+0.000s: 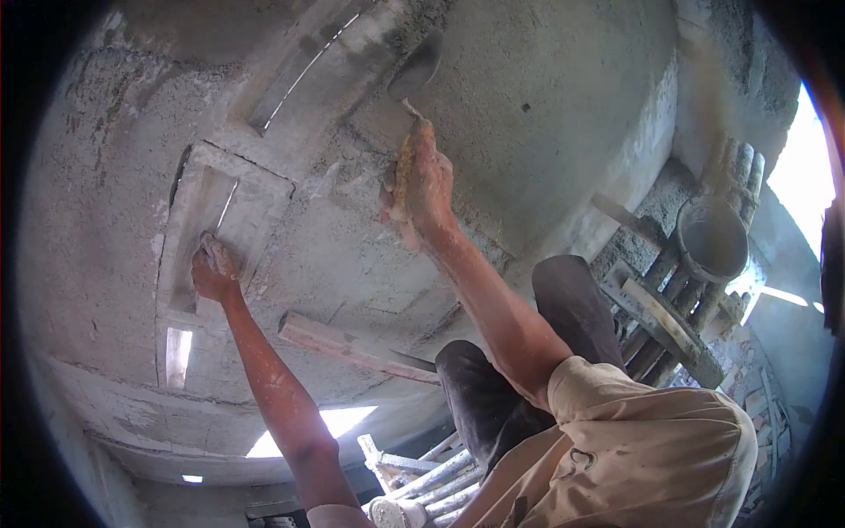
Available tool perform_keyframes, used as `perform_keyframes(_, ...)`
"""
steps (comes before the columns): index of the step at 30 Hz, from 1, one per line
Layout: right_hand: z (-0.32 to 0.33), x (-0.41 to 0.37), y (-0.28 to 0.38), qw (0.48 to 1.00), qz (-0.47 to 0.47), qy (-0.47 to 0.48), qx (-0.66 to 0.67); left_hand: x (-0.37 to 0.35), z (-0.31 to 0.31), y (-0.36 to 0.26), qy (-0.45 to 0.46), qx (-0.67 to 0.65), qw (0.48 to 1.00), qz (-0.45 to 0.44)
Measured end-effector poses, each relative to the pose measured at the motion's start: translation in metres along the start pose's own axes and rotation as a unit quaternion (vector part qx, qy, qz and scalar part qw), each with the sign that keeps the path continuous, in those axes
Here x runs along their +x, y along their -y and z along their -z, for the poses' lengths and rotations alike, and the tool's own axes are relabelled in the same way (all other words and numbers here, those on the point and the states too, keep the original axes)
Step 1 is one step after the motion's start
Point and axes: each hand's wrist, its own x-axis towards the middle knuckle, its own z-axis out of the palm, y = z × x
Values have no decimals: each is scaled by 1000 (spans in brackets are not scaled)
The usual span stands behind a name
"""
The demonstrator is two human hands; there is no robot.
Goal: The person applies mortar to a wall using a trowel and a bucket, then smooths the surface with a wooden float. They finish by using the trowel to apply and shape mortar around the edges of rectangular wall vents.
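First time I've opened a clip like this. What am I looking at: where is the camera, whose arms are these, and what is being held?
There is no machine here. A person works with bare hands, and the single picture comes from a wide-angle camera worn on that person's head, so the edges bend.

The right hand grips a trowel by its handle, with the blade against the grey plastered wall. The left hand presses at the edge of a recess in that wall; I cannot tell whether it holds anything.

A wooden board lies against the wall lower down. To the right, a bucket sits on a rough wooden frame. A beige shirt fills the bottom corner.
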Motion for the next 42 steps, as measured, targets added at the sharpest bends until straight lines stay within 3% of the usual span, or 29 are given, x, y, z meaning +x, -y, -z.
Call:
perform_keyframes(5, 3, 8, 8, 999, -38, -1, 17, -3, 1, -1, -29, 20, 999, -27)
perform_keyframes(8, 0, 9, 14, 998, -58, -31, -20, 0, 1, -1, 4, 50, 999, -11)
perform_keyframes(11, -5, 20, 10, 994, -75, -60, -55, -2, 0, 2, -42, -5, 999, -11)
perform_keyframes(14, -10, 21, 15, 990, -70, -74, -93, -1, 6, -3, 10, 18, 1000, 7)
perform_keyframes(17, -6, 10, 24, 989, -39, -51, -135, 8, 22, -25, 63, 13, 995, 81)
perform_keyframes(20, 3, 11, 42, 993, -19, -39, -110, 4, 13, -10, 46, 42, 997, 38)
perform_keyframes(23, 18, 20, 48, 998, -23, -30, -51, -1, -8, 13, -24, -10, 999, -22)
perform_keyframes(26, 24, 29, 51, 999, -11, -21, -34, 2, 3, 2, 66, -3, 996, 54)
perform_keyframes(29, 27, 34, 52, 999, -18, -14, -26, -1, 5, 2, -27, 16, 999, -34)
perform_keyframes(35, 18, 48, 54, 996, -65, -47, -43, 3, 14, -8, 43, -15, 997, 65)
perform_keyframes(42, 8, 50, 58, 990, -43, -58, -118, -7, 0, 15, 21, 25, 999, 19)
